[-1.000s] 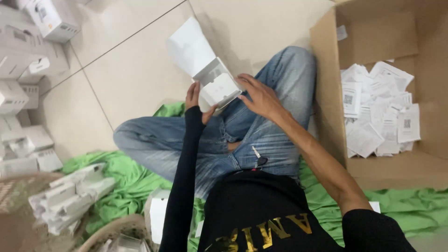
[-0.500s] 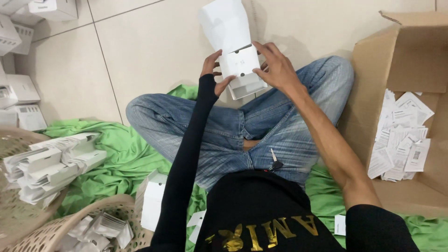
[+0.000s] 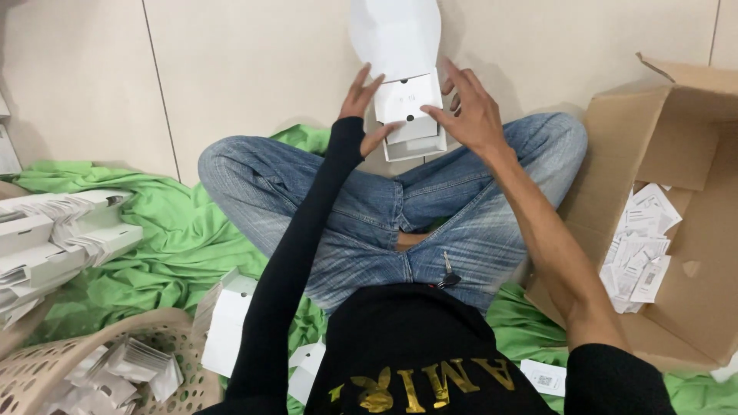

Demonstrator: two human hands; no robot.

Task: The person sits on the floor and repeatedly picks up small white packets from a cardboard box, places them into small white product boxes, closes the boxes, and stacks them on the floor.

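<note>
A small white carton box [image 3: 411, 115] with its long lid flap standing up rests above my crossed legs in blue jeans. My left hand [image 3: 363, 107], in a black sleeve, holds the box's left side with the fingers spread. My right hand [image 3: 467, 111] grips its right side, thumb pressing on the inner tray with two small holes. Both hands are on the same box.
An open cardboard box [image 3: 676, 146] with several white paper slips stands at the right. A beige plastic basket [image 3: 92, 361] with white packets sits at the lower left, next to stacked white boxes [image 3: 54, 230]. Green cloth [image 3: 184, 223] covers the floor beneath me.
The view has tilted so the box sits higher and more central. Both hands have shifted on the box, with the lid flap now standing straight up.
</note>
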